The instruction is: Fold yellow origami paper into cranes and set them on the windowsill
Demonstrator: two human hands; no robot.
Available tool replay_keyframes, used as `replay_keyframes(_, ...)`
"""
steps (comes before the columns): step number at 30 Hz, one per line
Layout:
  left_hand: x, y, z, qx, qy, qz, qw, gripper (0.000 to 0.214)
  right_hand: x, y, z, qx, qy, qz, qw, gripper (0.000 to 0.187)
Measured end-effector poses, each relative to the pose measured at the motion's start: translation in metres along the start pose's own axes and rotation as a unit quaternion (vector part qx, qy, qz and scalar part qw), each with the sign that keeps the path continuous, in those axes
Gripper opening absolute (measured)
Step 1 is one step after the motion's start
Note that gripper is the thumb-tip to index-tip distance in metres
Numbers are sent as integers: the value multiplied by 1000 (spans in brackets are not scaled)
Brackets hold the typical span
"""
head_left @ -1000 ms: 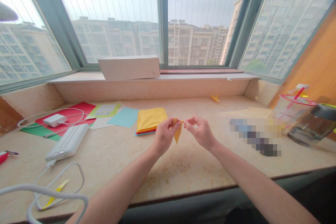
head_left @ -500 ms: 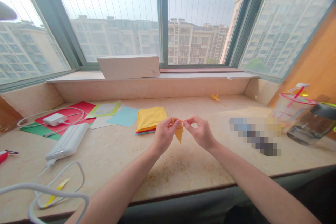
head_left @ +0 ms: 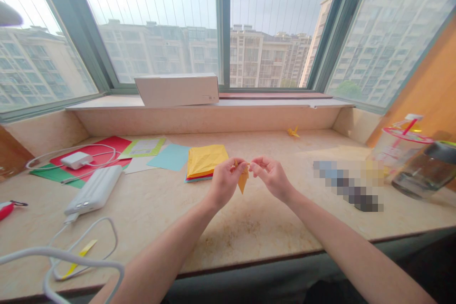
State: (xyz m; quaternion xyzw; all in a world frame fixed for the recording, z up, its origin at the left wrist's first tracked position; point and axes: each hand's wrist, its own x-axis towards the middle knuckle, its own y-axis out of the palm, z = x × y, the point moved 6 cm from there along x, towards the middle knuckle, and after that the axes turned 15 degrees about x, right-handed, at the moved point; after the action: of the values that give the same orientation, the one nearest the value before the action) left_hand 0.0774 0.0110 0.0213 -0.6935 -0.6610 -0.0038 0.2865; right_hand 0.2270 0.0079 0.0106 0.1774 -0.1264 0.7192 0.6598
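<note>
A small folded piece of yellow origami paper (head_left: 242, 183) is pinched by my left hand (head_left: 228, 181), its pointed end hanging down. My right hand (head_left: 270, 175) has thumb and forefinger pressed together on the paper's upper right tip. Fingers hide most of the upper folds. Just behind my left hand lies a stack of coloured paper (head_left: 206, 160), yellow on top with red and blue edges under it. Farther back on the right sits a small yellow folded paper crane (head_left: 293, 131).
Loose sheets, among them a light blue sheet (head_left: 173, 157) and a red sheet (head_left: 116, 145), lie left. A white power bank (head_left: 94, 190) and cables (head_left: 85, 259) are nearer. A plastic cup (head_left: 395, 152) and a dark-lidded bottle (head_left: 423, 171) stand right. A white box (head_left: 178, 91) rests on the sill.
The view has shifted slightly, so the scene sits a little to the right. My right fingers have curled a bit closer around the paper's tip; both hands keep their hold.
</note>
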Motion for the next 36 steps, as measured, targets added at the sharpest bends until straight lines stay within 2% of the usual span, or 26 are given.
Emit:
replay_keyframes(9,2,3,7,17,13,6,1000,21,-1,-4,2,-41,-33,-8,999,22)
replay_keyframes(17,3,3,10,-22,-1,27,999,30,0,0,2,-17,-12,13,1000,25)
replay_keyframes(23,5,5,10,-87,7,45,995,39,7,-11,3,62,-9,-52,997,28)
replay_keyframes(27,6,4,20,-83,-37,23,996,46,10,-22,4,77,-24,-106,991,31)
replay_keyframes(30,4,9,22,-89,-53,42,994,39,10,-25,2,75,-38,-123,989,32)
replay_keyframes(33,2,14,18,-120,-54,72,989,37,8,-22,0,64,-39,-114,991,32)
replay_keyframes(36,3,11,16,-158,-58,64,984,34,6,-15,0,46,-34,-68,996,31)
